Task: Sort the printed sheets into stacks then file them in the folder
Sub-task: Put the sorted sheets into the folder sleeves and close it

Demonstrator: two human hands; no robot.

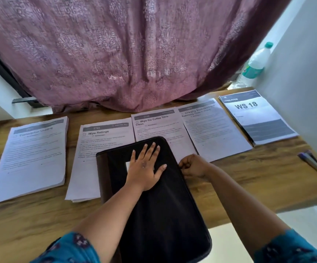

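**Sorting done, we are working on the folder's zip**

We are looking down at a wooden bench (249,177) where five stacks of printed sheets are lying in a row along the far edge. From the left edge to the right: "Dishwasher Loading" (32,160), "Wipe Railings" (97,147), "Wipe the Coffee Table Clean" (154,124), a "Charging Small Items" stack (212,130), and "WS 18" (258,118) near the far right corner. A closed black zip folder (163,205) is lying on the near middle, overlapping two middle stacks and hanging past the near edge.

Our left hand (146,168) is pressing flat on the folder, fingers spread and gripping nothing. Our right hand (193,166) is clenched at the folder's right edge, apparently pinching the zip pull.

We judge the sorting finished and the filing starting: next, the zip needs running round so the cover can open.

The pull itself is hidden inside the fist. Body text is too blurred to read. The folder's near end is cut off.
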